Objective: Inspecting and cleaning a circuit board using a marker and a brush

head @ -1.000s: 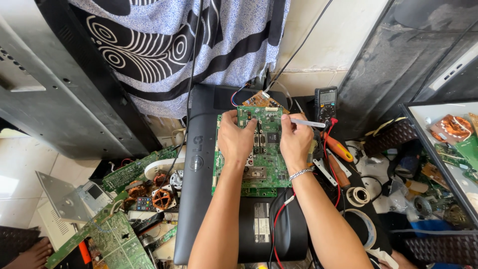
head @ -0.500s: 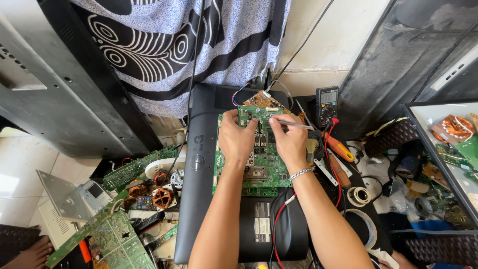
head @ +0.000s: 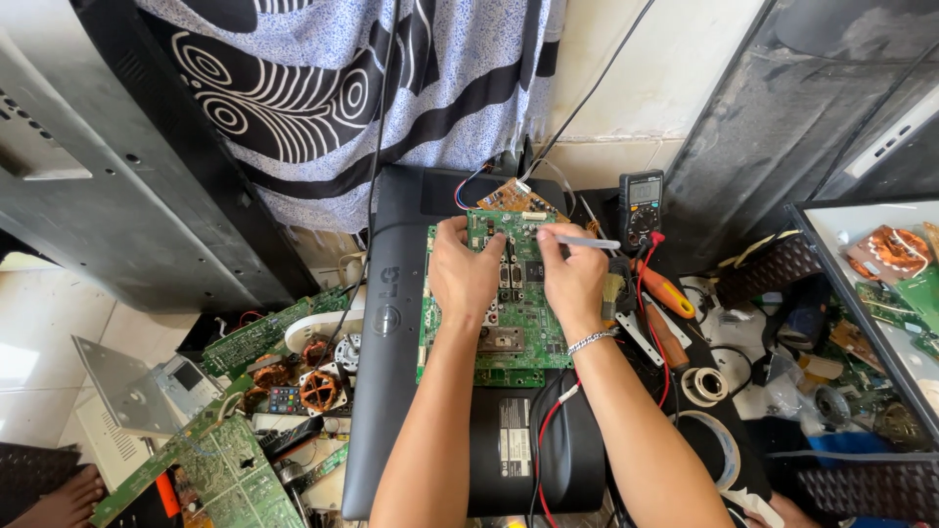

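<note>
A green circuit board [head: 518, 323] lies on the back of a dark flat monitor [head: 391, 372]. My left hand [head: 465, 274] grips the board's upper left corner and holds it steady. My right hand [head: 572, 279] holds a thin grey pen-like tool [head: 585, 242], its tip over the board's upper middle. A bracelet sits on my right wrist. Red and black wires [head: 548, 420] run from the board down over the monitor's black centre.
A black multimeter [head: 641, 207] and an orange-handled screwdriver [head: 667, 290] lie to the right, with tape rolls [head: 706, 384] nearby. Loose green boards [head: 230, 469] and coils clutter the floor on the left. Patterned cloth [head: 323, 88] hangs behind. Dark panels lean at both sides.
The head view has shifted slightly. My right hand with the tool has moved a little left and up over the board. My left hand keeps its grip.
</note>
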